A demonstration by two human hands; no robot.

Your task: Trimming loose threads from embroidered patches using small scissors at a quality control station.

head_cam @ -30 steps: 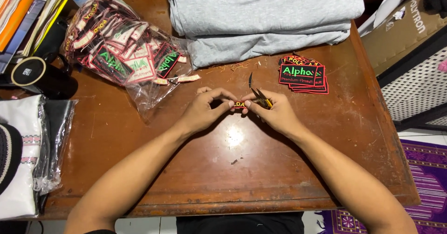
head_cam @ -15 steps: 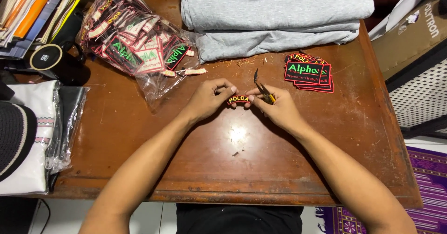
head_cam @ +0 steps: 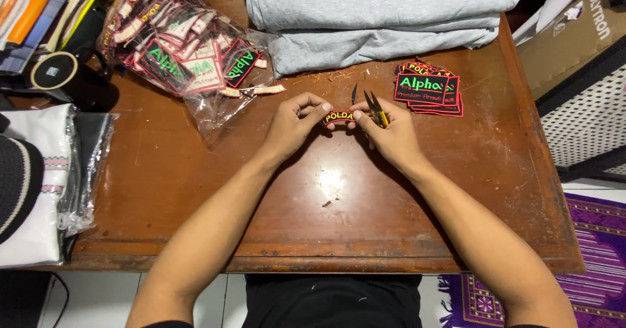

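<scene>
Small curved black embroidered patch (head_cam: 339, 117) pinched between left hand (head_cam: 295, 123) and right hand (head_cam: 391, 135) above brown wooden table (head_cam: 261, 191); right also grips thread snips (head_cam: 374, 106). Trimmed stack of rectangular patches (head_cam: 427, 90) small; clear plastic bag of patches (head_cam: 182, 47) remains full.

A small curved black label (head_cam: 339, 117) with a red edge and yellow lettering is sitting pinched between the left hand (head_cam: 291, 127) and right hand (head_cam: 389, 136). Right of it, black-and-red rectangular labels (head_cam: 428, 89) are lying stacked. Far left, a clear plastic bag (head_cam: 186, 54) is holding more labels. A brown cardboard box (head_cam: 574, 38) is standing far right.
</scene>
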